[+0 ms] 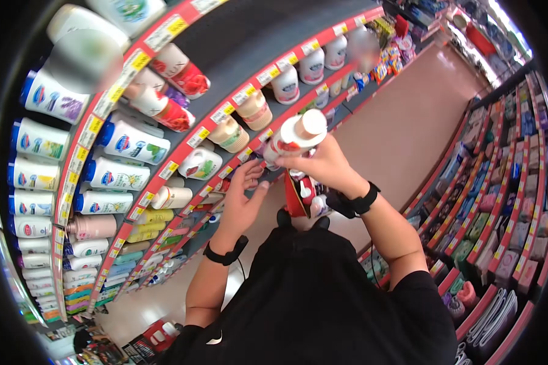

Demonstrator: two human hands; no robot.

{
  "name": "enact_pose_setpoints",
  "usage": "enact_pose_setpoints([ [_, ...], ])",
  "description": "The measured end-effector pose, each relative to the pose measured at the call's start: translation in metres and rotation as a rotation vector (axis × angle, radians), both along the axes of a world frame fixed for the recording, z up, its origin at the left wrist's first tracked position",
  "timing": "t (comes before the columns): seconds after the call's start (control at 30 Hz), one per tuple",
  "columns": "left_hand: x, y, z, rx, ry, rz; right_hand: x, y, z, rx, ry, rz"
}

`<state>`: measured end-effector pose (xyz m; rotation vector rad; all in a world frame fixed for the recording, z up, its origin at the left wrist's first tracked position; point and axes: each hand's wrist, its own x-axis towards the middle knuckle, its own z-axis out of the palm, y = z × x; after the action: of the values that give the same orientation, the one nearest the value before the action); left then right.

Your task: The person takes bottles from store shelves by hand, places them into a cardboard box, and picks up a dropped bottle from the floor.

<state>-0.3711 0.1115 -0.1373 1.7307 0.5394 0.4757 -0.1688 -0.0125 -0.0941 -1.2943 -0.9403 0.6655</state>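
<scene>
In front of the shelf, my right hand (330,165) is closed around a white bottle (291,135) with a pale round cap and red on its label. The bottle is tilted, with its cap toward me. My left hand (238,198) is beside it at the shelf edge, fingers apart and holding nothing. Below my hands stands a red box or basket (295,199) with several white-topped bottles inside. Nearest to my left hand on the shelf are a white bottle with a green label (201,164) and a beige bottle (230,135).
Curved shelves with red price rails (249,91) carry several rows of body wash bottles (125,143) on the left. A second shelf with packed goods (499,201) lines the right side. Between them runs a pale aisle floor (402,115).
</scene>
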Motion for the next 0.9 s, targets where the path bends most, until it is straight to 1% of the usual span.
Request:
enact_pose_setpoints([
  [0.03,0.004,-0.012,-0.005,-0.004,0.023,-0.014,-0.003,-0.018,-0.022,-0.056,0.034,0.008],
  [0.1,0.015,-0.029,-0.022,-0.028,0.114,-0.196,-0.016,-0.049,-0.086,-0.117,-0.026,-0.052],
  [0.13,0.018,-0.038,-0.033,0.069,0.130,-0.274,-0.024,-0.066,-0.092,-0.175,-0.142,-0.090],
  [0.17,0.023,-0.053,-0.035,0.044,0.133,-0.342,-0.035,-0.081,-0.125,-0.283,-0.156,-0.095],
  [0.2,0.024,-0.060,-0.047,0.052,0.203,-0.404,-0.045,-0.096,-0.138,-0.303,-0.164,-0.110],
  [0.23,0.022,-0.065,-0.062,0.061,0.275,-0.463,-0.054,-0.108,-0.147,-0.323,-0.168,-0.122],
  [0.33,0.022,-0.091,-0.078,0.070,0.274,-0.521,-0.068,-0.139,-0.161,-0.350,-0.045,-0.152],
  [0.37,0.024,-0.097,-0.075,0.070,0.287,-0.533,-0.070,-0.146,-0.164,-0.350,-0.030,-0.162],
  [0.43,0.032,-0.104,-0.069,0.183,0.324,-0.600,-0.070,-0.159,-0.166,-0.379,-0.115,-0.260],
  [0.47,0.036,-0.107,-0.071,0.185,0.329,-0.609,-0.066,-0.162,-0.164,-0.390,-0.129,-0.266],
  [0.53,0.044,-0.109,-0.081,0.265,0.263,-0.597,-0.059,-0.164,-0.183,-0.386,-0.140,-0.286],
  [0.63,0.061,-0.106,-0.104,0.310,0.221,-0.588,-0.044,-0.159,-0.200,-0.347,-0.200,-0.338],
  [0.67,0.062,-0.106,-0.106,0.310,0.185,-0.583,-0.041,-0.157,-0.217,-0.375,-0.229,-0.358],
  [0.7,0.065,-0.105,-0.116,0.315,0.183,-0.577,-0.038,-0.154,-0.217,-0.403,-0.258,-0.378],
  [0.73,0.070,-0.103,-0.132,0.292,0.227,-0.571,-0.037,-0.156,-0.216,-0.476,-0.284,-0.377],
  [0.77,0.078,-0.100,-0.149,0.273,0.270,-0.563,-0.036,-0.154,-0.220,-0.465,-0.291,-0.374],
  [0.8,0.081,-0.099,-0.167,0.250,0.295,-0.550,-0.040,-0.155,-0.231,-0.504,-0.242,-0.372],
  [0.83,0.083,-0.098,-0.183,0.268,0.282,-0.549,-0.039,-0.152,-0.245,-0.531,-0.206,-0.367],
  [0.87,0.083,-0.104,-0.181,0.234,0.300,-0.506,-0.042,-0.149,-0.269,-0.466,-0.219,-0.420],
  [0.9,0.080,-0.101,-0.208,0.256,0.227,-0.507,-0.046,-0.145,-0.276,-0.499,-0.194,-0.438],
])
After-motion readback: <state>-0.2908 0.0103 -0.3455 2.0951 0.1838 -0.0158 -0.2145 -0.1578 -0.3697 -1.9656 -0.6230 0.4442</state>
